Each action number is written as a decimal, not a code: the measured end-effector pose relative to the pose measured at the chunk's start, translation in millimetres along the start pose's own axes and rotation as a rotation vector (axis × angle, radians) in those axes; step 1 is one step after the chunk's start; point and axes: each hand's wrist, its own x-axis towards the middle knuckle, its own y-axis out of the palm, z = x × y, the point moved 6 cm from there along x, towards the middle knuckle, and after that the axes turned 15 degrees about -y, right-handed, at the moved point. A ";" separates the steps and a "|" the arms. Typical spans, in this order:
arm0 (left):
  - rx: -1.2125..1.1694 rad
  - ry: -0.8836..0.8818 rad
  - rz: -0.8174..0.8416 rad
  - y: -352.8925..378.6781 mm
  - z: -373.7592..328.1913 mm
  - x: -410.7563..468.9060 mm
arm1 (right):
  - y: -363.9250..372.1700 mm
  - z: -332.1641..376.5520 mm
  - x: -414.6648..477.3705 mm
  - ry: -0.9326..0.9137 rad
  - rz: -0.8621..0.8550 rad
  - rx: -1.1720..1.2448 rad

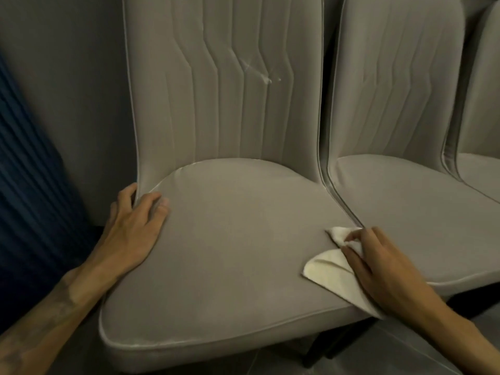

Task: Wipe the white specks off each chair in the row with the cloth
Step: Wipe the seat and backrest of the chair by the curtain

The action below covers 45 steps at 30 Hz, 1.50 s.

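- Head view: the cloth [330, 272] is a small cream rag, folded loosely. It lies at the right front of the seat of the first chair [230, 253], and one corner hangs over the seat's edge.
- The right hand [384, 269] rests on top of the cloth. Its grip is closed on it, with curled fingertips pinching a bunched fold against the seat beside the seam with the second chair [405, 185].
- The left hand [135, 231] lies flat on the seat's rear left corner. Its grip is apart, fingers spread and holding nothing, and it probably steadies the chair.
- The cloth looks light, limp and absorbent. It should crumple rather than slide, so bunching it into a pad under the fingers would likely give firmer rubbing pressure than holding it by one corner.
- The white specks [266, 77] show on the first chair's backrest, right of centre, where the stitched channels bend. They are well above the cloth.
- The upholstery looks smooth and padded, so it should yield under pressure. The stitched grooves may trap residue, and wiping along them seems wise.
- The second chair touches the first, and a third chair [481, 169] shows at the right edge. Any specks on either are too faint to tell.
- A blue pleated curtain [27, 171] hangs at the left.
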 end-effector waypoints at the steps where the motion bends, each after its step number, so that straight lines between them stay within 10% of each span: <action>1: -0.006 -0.003 -0.001 -0.2 0.0 0.2 | 0.8 -1.4 2.3 0.012 -0.016 -0.003; 10: 0.001 -0.011 -0.002 -0.7 3.2 1.1 | 42.0 6.2 94.0 -0.175 0.040 0.019; 18: -0.013 -0.026 -0.006 -2.6 4.6 3.9 | 47.5 -49.2 170.8 0.057 0.002 -0.054; 45: -0.107 -0.037 0.002 -2.6 7.5 7.9 | 21.0 -32.8 86.3 0.342 0.093 -0.047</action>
